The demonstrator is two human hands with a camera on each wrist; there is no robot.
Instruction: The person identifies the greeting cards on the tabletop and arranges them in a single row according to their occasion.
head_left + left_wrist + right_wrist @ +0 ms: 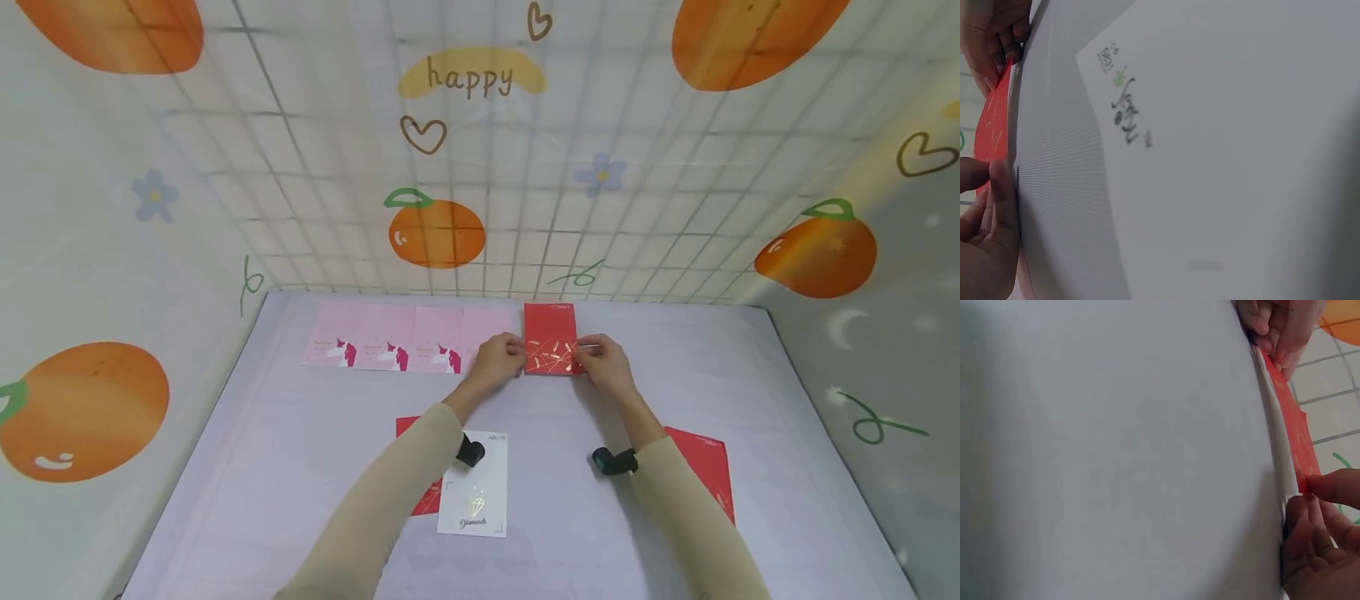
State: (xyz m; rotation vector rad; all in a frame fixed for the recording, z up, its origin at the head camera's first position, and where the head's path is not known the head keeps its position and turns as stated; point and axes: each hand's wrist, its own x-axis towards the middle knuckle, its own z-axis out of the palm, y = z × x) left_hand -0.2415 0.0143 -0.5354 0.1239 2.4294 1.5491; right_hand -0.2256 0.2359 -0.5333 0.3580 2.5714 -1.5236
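Note:
A red card with gold lines printed on its lower half lies upright at the back of the table. My left hand pinches its lower left edge between thumb and fingers. On the opposite edge my right hand pinches it near the lower corner. From the side, in the right wrist view, the red card shows a pale layer along its underside. Pink cards with unicorn prints line up to the left, and my left hand partly covers the last of them.
Nearer the front, a white card with a gold diamond overlaps a red card, both partly behind the left forearm. Another red card lies partly under the right forearm. A patterned cloth wall rises behind the table's back edge.

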